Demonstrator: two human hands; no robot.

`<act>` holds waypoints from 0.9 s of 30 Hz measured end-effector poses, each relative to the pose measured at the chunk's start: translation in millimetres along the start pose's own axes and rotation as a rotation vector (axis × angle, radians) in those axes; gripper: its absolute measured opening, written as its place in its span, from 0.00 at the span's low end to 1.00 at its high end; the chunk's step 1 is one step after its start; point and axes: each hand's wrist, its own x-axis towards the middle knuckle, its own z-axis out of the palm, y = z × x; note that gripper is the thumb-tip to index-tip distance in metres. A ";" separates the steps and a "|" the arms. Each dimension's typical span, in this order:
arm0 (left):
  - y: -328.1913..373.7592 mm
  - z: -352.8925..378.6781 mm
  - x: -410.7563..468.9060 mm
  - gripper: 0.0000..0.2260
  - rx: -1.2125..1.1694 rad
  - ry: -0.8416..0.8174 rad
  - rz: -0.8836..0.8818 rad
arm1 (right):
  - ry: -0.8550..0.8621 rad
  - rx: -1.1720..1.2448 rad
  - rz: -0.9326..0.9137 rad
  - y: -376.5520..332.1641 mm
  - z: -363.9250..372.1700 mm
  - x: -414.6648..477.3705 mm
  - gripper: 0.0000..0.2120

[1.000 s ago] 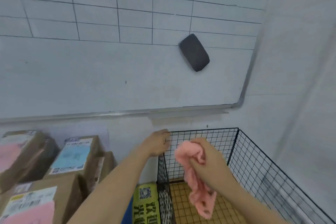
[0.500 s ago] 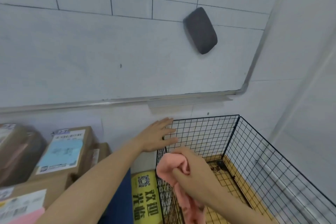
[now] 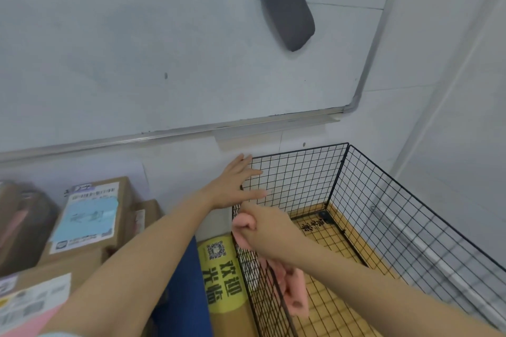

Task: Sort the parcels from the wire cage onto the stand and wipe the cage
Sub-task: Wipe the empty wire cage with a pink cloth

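White walls and a whiteboard (image 3: 137,63) carrying a grey felt eraser (image 3: 287,11) fill the upper frame. Black square-meshed wire cage (image 3: 383,213) sits lower right, its long axis running from frame centre to the lower right corner. Your left hand (image 3: 235,183) lies flat, fingers straight, on its left corner. Your right hand (image 3: 265,230) grips a soft pink cloth (image 3: 295,290) against the mesh. Cardboard parcels (image 3: 90,216) are stacked lower left

Black metal wire cage (image 3: 383,200), soft pink cloth (image 3: 295,290), matt brown cardboard parcels (image 3: 90,221).
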 end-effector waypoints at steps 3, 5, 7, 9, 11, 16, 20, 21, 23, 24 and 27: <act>0.5 -1.6 -0.1 0.35 0.022 -0.020 -0.002 | 0.006 -0.041 -0.007 1.1 0.3 3.8 0.08; 2.8 -3.0 -0.9 0.31 0.028 -0.034 -0.010 | 0.012 -0.045 -0.020 2.8 -0.4 6.2 0.09; 4.0 -3.7 0.2 0.27 0.059 -0.034 -0.007 | 0.039 -0.043 -0.039 5.3 -2.1 8.2 0.10; 2.4 -9.0 1.0 0.29 0.144 -0.091 0.015 | 0.073 -0.059 -0.067 6.7 -5.6 10.5 0.13; -2.3 -16.4 0.8 0.40 0.185 -0.150 0.041 | 0.093 -0.045 -0.071 7.6 -8.9 12.6 0.19; -8.0 -10.1 1.0 0.28 0.105 -0.095 0.045 | 0.053 0.099 -0.032 13.1 2.6 14.5 0.18; -5.8 -7.2 0.4 0.31 0.036 -0.078 0.031 | -0.003 0.065 -0.064 13.2 2.3 18.0 0.10; -5.3 -8.0 0.4 0.31 0.030 -0.077 0.028 | -0.020 0.062 -0.064 12.1 0.2 17.7 0.09; -4.7 -9.4 1.4 0.30 0.051 -0.076 0.023 | -0.053 0.056 -0.055 9.5 -3.7 13.2 0.08; -4.2 -9.8 1.6 0.29 0.067 -0.083 0.022 | -0.071 0.061 -0.052 8.5 -4.9 9.1 0.08; -4.2 -9.7 3.9 0.26 0.093 -0.107 0.014 | -0.100 0.108 -0.042 8.3 -5.4 -8.4 0.11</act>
